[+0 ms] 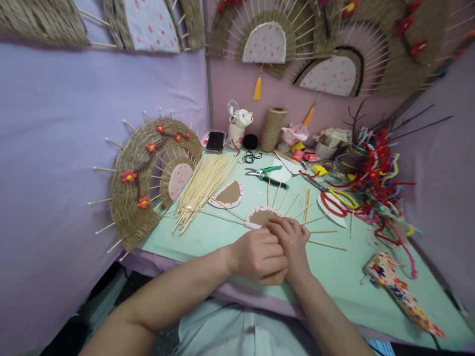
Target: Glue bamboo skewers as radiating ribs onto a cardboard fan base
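A half-circle of brown cardboard (pixel 261 216) with a pink-spotted fabric border lies on the table, thin wooden sticks (pixel 296 203) fanning out from its curved side. The bent fingers of my right hand (pixel 291 240) are closed over its near right part, among the sticks. My left hand (pixel 260 256) is curled into a fist against my right hand, on the near side of the half-circle. What its fingers hold, if anything, is hidden. Beyond lies a second fabric-edged half-circle (pixel 229 194), left of green-handled pruning shears (pixel 267 174).
A bundle of thin sticks (pixel 208 185) lies left, beside a twine-woven fan (pixel 135 180) with red flowers. Scissors (pixel 330 193) and colourful pipe cleaners (pixel 384 173) are at right, a flower-patterned glue gun (pixel 401 291) nearer. A twine spool (pixel 273 129) stands at the back.
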`<state>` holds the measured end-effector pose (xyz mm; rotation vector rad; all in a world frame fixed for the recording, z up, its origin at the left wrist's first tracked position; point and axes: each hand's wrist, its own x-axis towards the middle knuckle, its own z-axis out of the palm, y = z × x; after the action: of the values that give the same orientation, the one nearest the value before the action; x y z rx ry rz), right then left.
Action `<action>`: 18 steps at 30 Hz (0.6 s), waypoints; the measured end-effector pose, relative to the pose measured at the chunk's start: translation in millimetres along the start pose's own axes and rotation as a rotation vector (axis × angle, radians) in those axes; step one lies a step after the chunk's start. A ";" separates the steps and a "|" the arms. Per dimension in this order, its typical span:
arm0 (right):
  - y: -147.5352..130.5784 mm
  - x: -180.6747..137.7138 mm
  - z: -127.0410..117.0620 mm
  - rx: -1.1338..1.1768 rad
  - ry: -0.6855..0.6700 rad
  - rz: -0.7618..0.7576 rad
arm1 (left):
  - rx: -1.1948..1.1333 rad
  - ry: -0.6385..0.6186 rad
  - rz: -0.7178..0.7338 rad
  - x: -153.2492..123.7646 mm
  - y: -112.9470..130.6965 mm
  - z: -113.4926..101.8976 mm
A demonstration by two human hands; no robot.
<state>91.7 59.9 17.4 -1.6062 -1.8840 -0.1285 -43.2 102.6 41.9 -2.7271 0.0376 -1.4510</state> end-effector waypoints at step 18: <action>2.3 0.5 12.9 -0.016 0.089 0.029 | -0.080 -0.093 0.064 -5.2 9.8 9.8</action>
<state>88.6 67.0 6.8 -1.6113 -1.7955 -0.1995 -37.9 93.4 31.5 -2.8250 0.1816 -1.3325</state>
